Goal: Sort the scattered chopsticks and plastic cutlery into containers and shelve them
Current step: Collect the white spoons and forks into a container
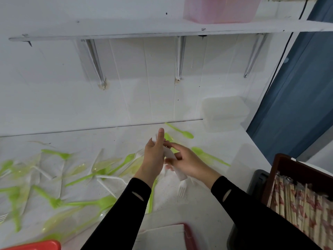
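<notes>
Both hands meet above the middle of the white worktop (pixel 207 210). The left hand (pixel 155 156) stands upright with its back to the camera, one finger pointing up, the rest curled around a bundle of white plastic forks (pixel 181 184). The right hand (pixel 187 163) lies just beside it, its fingers (pixel 173 145) pinching the upper part of the same bundle. The fork tines hang down below the right wrist; how many forks are in the bundle cannot be told, as the view is blurred.

Loose cutlery lies scattered over the left half of the worktop — green forks (pixel 54 201), green spoons (pixel 106 202) and white pieces (pixel 108 179), many overlapping. Two further green spoons lie behind the hands: one near the wall (pixel 187 134), one to the right of the right hand (pixel 198 151).

At the right edge a dark brown box (pixel 281 165) holds paper-wrapped chopsticks (pixel 297 208), packed closely on end. A translucent white container (pixel 225 112) sits at the back right corner of the worktop, against the wall. A white wall shelf (pixel 126 29) on metal brackets runs above, and a pink container (pixel 219 9) stands on it at the right. At the lower edge a red tray (pixel 45 245) shows at the left and a white, red-rimmed item (pixel 162 235) between the sleeves — neither can be identified further.
</notes>
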Motion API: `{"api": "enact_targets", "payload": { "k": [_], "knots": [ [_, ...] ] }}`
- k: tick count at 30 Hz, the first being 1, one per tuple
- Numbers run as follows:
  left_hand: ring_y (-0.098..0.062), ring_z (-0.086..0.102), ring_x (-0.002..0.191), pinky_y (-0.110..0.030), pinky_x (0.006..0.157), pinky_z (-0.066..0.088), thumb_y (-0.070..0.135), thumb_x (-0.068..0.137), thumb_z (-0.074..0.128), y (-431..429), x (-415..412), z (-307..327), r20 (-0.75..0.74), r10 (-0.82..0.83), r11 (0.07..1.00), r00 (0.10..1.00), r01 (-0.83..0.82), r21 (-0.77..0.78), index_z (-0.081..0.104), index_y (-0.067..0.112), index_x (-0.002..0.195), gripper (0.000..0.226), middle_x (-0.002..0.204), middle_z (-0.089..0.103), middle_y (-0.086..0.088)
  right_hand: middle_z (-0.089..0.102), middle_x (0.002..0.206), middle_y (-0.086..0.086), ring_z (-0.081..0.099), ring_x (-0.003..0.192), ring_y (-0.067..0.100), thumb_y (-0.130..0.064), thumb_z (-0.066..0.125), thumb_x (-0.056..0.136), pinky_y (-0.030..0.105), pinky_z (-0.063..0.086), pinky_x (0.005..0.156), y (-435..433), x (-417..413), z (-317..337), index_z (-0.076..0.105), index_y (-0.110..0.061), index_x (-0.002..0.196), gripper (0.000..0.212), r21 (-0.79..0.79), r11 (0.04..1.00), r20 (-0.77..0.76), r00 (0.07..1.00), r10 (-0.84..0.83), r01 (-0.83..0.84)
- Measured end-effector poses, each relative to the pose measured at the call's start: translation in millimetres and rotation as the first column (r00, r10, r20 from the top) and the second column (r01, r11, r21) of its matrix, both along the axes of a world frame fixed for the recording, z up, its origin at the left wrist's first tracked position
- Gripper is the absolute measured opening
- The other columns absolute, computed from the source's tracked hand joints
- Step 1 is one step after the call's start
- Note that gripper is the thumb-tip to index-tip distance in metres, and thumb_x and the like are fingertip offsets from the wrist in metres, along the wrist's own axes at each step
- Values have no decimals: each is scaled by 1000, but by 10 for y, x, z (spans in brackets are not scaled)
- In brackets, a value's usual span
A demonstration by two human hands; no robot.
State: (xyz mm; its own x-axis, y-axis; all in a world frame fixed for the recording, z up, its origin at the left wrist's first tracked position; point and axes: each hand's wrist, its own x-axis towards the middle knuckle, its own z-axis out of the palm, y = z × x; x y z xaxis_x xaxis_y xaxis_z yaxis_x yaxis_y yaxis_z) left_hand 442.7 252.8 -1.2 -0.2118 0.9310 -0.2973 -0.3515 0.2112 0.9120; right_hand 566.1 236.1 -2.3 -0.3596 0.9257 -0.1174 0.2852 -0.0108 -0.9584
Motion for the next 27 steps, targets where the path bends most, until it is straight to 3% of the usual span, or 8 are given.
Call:
{"api": "enact_targets", "payload": {
  "k": [5, 10, 13, 17, 20, 22, 24, 27],
  "knots": [
    [-18, 67, 92, -35, 71, 52, 32, 90, 69, 1, -62, 56, 252, -157, 987, 955, 144, 67, 68, 10, 96, 23, 97, 72, -3, 73, 103, 16, 73, 92, 30, -6, 64, 94, 38, 60, 82, 6, 166, 199, 41, -31, 138, 56, -146, 988, -174, 985, 15, -41],
    [-17, 70, 98, -32, 70, 52, 33, 87, 73, -2, -68, 33, 155, -171, 985, 973, 172, 4, 69, 5, 103, 32, 105, 74, -4, 74, 103, 15, 73, 92, 31, -12, 68, 92, 36, 60, 74, 16, 199, 216, 30, -27, 139, 62, -278, 959, -163, 987, 10, -55],
    [-20, 71, 91, -31, 72, 54, 31, 89, 71, -17, -36, 52, 84, -58, 990, 995, 47, 130, 70, 2, 98, 30, 100, 73, -12, 75, 100, 7, 73, 91, 25, -39, 63, 94, 41, 59, 83, 131, 218, 158, 42, -29, 133, 45, -309, 946, -128, 982, -140, 94],
    [-21, 66, 74, -30, 68, 54, 23, 90, 70, 46, -157, 154, 68, 151, 924, 986, -165, 345, 66, 10, 87, 14, 80, 67, -9, 71, 92, -5, 67, 82, 13, -17, 46, 100, 38, 54, 83, 239, 329, -36, 59, -22, 121, 26, 23, 979, 194, 960, -201, 200],
    [-20, 60, 67, -20, 58, 49, 28, 87, 74, 169, -325, 128, -316, 201, 907, 927, -55, 417, 62, 16, 80, 19, 75, 59, -7, 63, 106, -8, 57, 103, 14, -3, 44, 87, 29, 46, 86, 193, 372, -178, 66, -31, 110, 42, 114, 980, 686, 726, 41, -162],
    [-17, 57, 65, -26, 58, 48, 40, 79, 79, 246, -445, -4, -702, 16, 907, 712, 285, 310, 63, 17, 80, 27, 73, 62, -5, 54, 120, 0, 46, 118, 19, -3, 46, 87, 32, 42, 96, 156, 314, -264, 67, -33, 114, 45, -27, 952, 812, 549, 198, -303],
    [-15, 59, 73, -34, 71, 49, 50, 70, 76, 272, -558, -181, -931, -224, 771, 288, 637, 11, 69, 12, 88, 42, 81, 66, -8, 49, 127, 3, 41, 124, 22, -6, 48, 90, 33, 38, 101, 125, 240, -300, 65, -33, 118, 42, -83, 934, 862, 445, 242, -347],
    [-24, 62, 102, -38, 81, 49, 22, 83, 66, 256, -651, -429, -929, -231, 576, -289, 729, -370, 70, 15, 106, 25, 105, 64, -4, 55, 127, 3, 46, 123, 24, -14, 54, 92, 33, 37, 98, 132, 211, -313, 67, -28, 114, 28, -17, 928, 927, 342, 155, -373]
  ]
}}
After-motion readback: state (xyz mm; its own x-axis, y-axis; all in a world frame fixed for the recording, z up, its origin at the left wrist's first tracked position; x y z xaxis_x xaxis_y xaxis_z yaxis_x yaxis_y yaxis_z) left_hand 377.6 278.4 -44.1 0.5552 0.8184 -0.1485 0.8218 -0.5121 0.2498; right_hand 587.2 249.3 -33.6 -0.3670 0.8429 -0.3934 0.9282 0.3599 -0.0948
